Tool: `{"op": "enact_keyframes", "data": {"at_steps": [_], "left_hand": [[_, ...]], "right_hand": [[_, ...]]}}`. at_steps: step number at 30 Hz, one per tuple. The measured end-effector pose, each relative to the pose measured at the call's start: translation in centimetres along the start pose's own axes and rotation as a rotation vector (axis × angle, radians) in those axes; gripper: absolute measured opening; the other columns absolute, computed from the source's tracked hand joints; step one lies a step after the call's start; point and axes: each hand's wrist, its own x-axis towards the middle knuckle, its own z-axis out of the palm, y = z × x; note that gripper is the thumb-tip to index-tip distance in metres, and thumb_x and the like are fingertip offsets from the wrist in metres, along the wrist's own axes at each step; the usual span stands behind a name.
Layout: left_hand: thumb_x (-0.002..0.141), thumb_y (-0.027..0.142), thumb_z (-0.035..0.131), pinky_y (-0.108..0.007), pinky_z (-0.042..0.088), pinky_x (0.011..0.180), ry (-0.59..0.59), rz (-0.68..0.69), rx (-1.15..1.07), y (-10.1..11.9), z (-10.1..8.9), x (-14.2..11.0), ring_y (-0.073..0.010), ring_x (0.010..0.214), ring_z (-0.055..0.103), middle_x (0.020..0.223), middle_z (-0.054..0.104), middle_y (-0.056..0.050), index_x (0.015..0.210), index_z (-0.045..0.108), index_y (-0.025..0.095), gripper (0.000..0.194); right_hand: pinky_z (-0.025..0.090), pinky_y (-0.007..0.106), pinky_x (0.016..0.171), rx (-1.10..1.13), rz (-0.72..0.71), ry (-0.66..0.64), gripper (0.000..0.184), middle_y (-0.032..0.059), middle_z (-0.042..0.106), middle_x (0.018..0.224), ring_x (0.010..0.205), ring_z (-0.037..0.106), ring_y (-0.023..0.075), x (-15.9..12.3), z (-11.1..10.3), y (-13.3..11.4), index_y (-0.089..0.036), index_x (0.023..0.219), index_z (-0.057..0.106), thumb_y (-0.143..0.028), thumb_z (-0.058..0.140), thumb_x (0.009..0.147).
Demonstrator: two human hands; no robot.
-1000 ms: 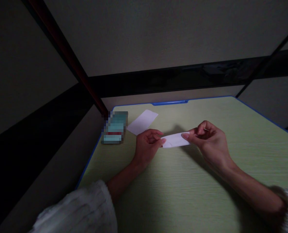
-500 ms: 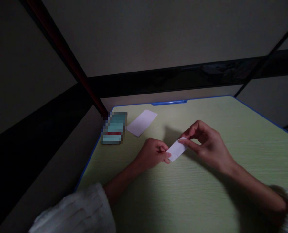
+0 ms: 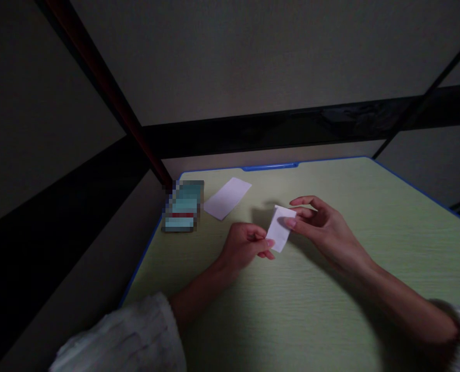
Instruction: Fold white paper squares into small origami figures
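Note:
A small white piece of paper (image 3: 280,230), apparently folded, is held up above the table between both hands. My left hand (image 3: 246,245) pinches its lower left corner, thumb on top. With the thumb on its face and fingers behind, my right hand (image 3: 322,227) grips the paper's right edge; the index finger is raised off it. Farther back lies a larger flat white sheet of paper (image 3: 228,198), touched by neither hand.
The light green table (image 3: 369,206) has a blue rim with a blue handle-like strip (image 3: 270,167) at the far edge. A pixelated teal, phone-like object (image 3: 183,205) lies at the left edge. A wall panel (image 3: 268,62) stands behind.
The small paper has turned more upright, its top swinging left. My right hand's index finger has lifted and straightened away from it. The larger sheet has stayed put.

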Motion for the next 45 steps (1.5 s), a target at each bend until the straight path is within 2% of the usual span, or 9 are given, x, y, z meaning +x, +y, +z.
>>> {"op": "enact_keyframes", "data": {"at_steps": [5, 7, 15, 24, 29, 35, 39, 45], "left_hand": [[0.054, 0.016, 0.063, -0.018, 0.038, 0.043, 0.090, 0.074, -0.082, 0.1, -0.1, 0.2, -0.0076, 0.038, 0.052, 0.041, 0.057, 0.001, 0.050, 0.060, 0.013, 0.006], [0.054, 0.017, 0.064, -0.018, 0.038, 0.043, 0.114, 0.092, -0.097, 0.0, 0.0, 0.2, -0.0080, 0.039, 0.052, 0.042, 0.058, 0.001, 0.050, 0.060, 0.013, 0.007], [0.052, 0.020, 0.067, -0.018, 0.038, 0.044, 0.137, 0.112, -0.103, 0.0, 0.3, 0.1, -0.0079, 0.039, 0.051, 0.042, 0.059, 0.001, 0.051, 0.062, 0.013, 0.009], [0.053, 0.022, 0.067, -0.019, 0.039, 0.044, 0.128, 0.107, -0.113, 0.2, 0.3, 0.0, -0.0083, 0.040, 0.051, 0.043, 0.059, 0.000, 0.050, 0.061, 0.013, 0.011], [0.048, 0.018, 0.069, -0.017, 0.037, 0.042, 0.134, 0.058, -0.392, 0.1, 0.4, 0.2, -0.0048, 0.039, 0.047, 0.043, 0.056, 0.002, 0.049, 0.059, 0.012, 0.011], [0.047, 0.008, 0.070, -0.010, 0.041, 0.044, 0.100, -0.045, -0.736, -0.1, 1.2, 0.0, -0.0022, 0.046, 0.051, 0.053, 0.060, 0.001, 0.053, 0.061, 0.011, 0.011], [0.053, 0.002, 0.066, -0.007, 0.042, 0.046, 0.138, -0.107, -0.833, -0.1, 1.3, -0.1, -0.0010, 0.047, 0.053, 0.053, 0.059, 0.002, 0.051, 0.059, 0.011, 0.012], [0.057, -0.001, 0.063, -0.006, 0.042, 0.045, 0.160, -0.127, -0.852, -0.3, 1.3, 0.0, -0.0008, 0.044, 0.052, 0.050, 0.058, 0.002, 0.050, 0.058, 0.011, 0.014]], "right_hand": [[0.038, 0.020, 0.048, -0.093, 0.091, -0.249, 0.022, -0.0039, 0.056, 0.052, 0.048, 0.050, 0.0067, -0.2, 0.5, 1.0, -0.014, 0.058, 0.053, -0.023, 0.073, 0.053], [0.037, 0.020, 0.047, -0.114, 0.108, -0.284, 0.021, -0.0037, 0.054, 0.049, 0.046, 0.048, 0.0064, -0.2, 0.6, 1.3, -0.013, 0.053, 0.053, -0.024, 0.071, 0.056], [0.040, 0.019, 0.045, -0.123, 0.130, -0.241, 0.017, -0.0018, 0.057, 0.049, 0.044, 0.050, 0.0064, -0.1, 0.6, 1.3, -0.014, 0.053, 0.056, -0.022, 0.070, 0.056], [0.035, 0.019, 0.039, -0.150, 0.099, -0.226, 0.018, -0.0022, 0.056, 0.046, 0.039, 0.047, 0.0061, -0.2, 0.5, 1.0, -0.013, 0.053, 0.056, -0.023, 0.071, 0.055], [0.044, 0.022, 0.051, -0.038, -0.010, -0.227, 0.021, -0.0016, 0.060, 0.057, 0.052, 0.055, 0.0091, -0.6, 1.0, 0.7, -0.016, 0.072, 0.059, -0.023, 0.070, 0.057], [0.044, 0.021, 0.054, -0.067, -0.129, -0.187, 0.013, -0.0018, 0.059, 0.058, 0.055, 0.054, 0.0099, -1.3, 1.4, 1.1, -0.017, 0.069, 0.060, -0.021, 0.068, 0.060], [0.043, 0.022, 0.055, -0.134, -0.169, -0.178, 0.007, -0.0006, 0.061, 0.060, 0.056, 0.054, 0.0108, -1.4, 1.5, 1.3, -0.017, 0.070, 0.063, -0.021, 0.064, 0.065], [0.045, 0.023, 0.057, -0.202, -0.202, -0.153, 0.010, 0.0007, 0.062, 0.062, 0.057, 0.055, 0.0113, -1.4, 1.4, 1.6, -0.016, 0.074, 0.065, -0.021, 0.061, 0.067]]}}
